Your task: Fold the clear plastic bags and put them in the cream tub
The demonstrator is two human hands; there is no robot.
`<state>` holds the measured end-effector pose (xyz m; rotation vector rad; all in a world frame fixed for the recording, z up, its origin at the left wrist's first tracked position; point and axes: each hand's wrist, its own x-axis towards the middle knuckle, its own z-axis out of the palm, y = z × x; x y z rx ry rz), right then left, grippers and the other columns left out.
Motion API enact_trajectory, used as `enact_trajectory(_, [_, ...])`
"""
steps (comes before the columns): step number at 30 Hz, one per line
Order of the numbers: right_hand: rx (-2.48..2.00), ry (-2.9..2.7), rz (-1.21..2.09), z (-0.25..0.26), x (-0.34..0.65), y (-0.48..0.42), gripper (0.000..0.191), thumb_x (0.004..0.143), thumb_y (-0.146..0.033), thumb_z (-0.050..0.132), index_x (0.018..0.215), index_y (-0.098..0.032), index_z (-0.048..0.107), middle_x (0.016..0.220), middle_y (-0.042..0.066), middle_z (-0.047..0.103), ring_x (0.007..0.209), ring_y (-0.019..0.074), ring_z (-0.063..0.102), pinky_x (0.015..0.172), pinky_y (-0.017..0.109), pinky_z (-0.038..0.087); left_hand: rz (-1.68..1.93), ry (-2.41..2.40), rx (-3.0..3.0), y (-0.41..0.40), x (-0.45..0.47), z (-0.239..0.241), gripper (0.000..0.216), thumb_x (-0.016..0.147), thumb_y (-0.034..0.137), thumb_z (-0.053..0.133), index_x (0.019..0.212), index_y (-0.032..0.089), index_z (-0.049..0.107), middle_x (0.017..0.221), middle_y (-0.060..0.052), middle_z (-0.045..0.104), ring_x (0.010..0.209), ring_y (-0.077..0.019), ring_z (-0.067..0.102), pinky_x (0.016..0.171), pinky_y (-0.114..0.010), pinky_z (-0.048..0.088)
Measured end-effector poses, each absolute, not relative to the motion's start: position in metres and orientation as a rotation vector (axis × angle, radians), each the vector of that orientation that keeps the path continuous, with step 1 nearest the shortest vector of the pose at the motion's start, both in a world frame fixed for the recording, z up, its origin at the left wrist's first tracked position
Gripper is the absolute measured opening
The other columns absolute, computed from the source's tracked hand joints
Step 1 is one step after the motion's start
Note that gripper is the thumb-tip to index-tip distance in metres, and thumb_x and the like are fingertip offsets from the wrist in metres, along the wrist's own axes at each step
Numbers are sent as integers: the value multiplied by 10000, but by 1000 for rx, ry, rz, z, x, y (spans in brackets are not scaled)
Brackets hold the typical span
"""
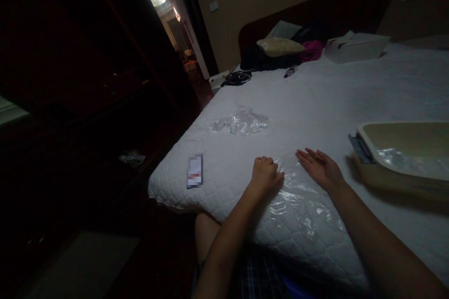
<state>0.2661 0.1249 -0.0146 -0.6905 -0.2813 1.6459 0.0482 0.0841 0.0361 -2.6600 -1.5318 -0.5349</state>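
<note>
A clear, crinkled plastic bag (298, 201) lies spread on the white quilted bed cover (224, 159) in front of me. At its upper left corner, my left hand (265, 173) has curled fingers closed on the film; the exact grip is partly hidden. My right hand (321, 168) rests by the bag's upper right edge, fingers stretched out and holding nothing. Farther up the bed lies another crumpled clear plastic bag (242, 121). Right of my right hand stands a cream plastic bin (403, 175) with a grey handle and more clear film inside.
A phone-like rectangle (195, 171), pixelated, lies near the bed's left edge. Toward the headboard (315, 9) are a white box (358, 47), a beige cushion (280, 46), a magenta roll (311, 50) and dark cloth. Dark floor and furniture lie left.
</note>
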Motion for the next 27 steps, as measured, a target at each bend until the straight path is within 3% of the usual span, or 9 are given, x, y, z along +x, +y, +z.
enact_trajectory(5, [-690,-278,1661,-15,264,124,197,766,-226,548,922,-144,635,1070,180,658,1083,253,600,835,333,550,-398,-1593,-2630,95,57,39,160,794,200,517,822,141,663,886,-105,633,898,-234,556,833,-381,406])
enact_trajectory(12, [-700,-267,1664,-12,263,122,213,780,-235,517,934,-159,644,1072,163,664,1091,244,596,836,343,549,-801,-2171,-2811,138,38,38,217,771,186,486,870,132,672,856,-92,657,796,-197,577,748,-316,426])
enact_trajectory(21, [-671,-276,1702,-11,265,122,235,789,-278,503,945,-165,638,1098,159,653,1128,247,570,885,340,522,-1038,-2341,-3008,188,1,16,144,709,132,566,802,74,660,660,-30,615,567,-101,549,586,-228,440])
enact_trajectory(27, [-670,-308,1710,-13,267,122,264,784,-314,511,981,-180,625,1125,153,643,1147,242,556,925,358,496,-1404,-2429,-2740,181,2,10,150,775,194,554,851,91,631,717,-50,624,613,-113,585,608,-245,475])
